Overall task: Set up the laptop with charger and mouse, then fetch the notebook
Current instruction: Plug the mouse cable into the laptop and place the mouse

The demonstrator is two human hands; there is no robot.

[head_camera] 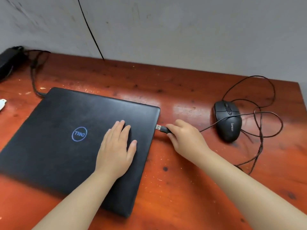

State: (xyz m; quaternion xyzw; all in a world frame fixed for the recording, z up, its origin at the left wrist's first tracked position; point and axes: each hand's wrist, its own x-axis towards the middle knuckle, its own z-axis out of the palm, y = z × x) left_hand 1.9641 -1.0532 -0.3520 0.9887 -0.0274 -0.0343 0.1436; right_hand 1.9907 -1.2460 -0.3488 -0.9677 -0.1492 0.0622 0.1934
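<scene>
A closed black laptop [66, 138] with a blue round logo lies on the red-brown wooden desk [182, 188]. My left hand [118, 146] rests flat on its lid, fingers spread. My right hand [184, 138] pinches the black USB plug [162, 128] of the mouse cable, its metal tip just at the laptop's right edge. The black wired mouse [228, 121] sits to the right, its thin cable [259, 130] looping loosely around it. A charger brick [10, 60] lies at the far left, and its cable [34, 77] reaches the laptop's back left corner.
A grey wall [166, 30] rises behind the desk, with a thin black wire [90, 30] hanging down it. A small white object [2, 104] lies at the left edge of the desk. The desk's right corner is near the mouse cable.
</scene>
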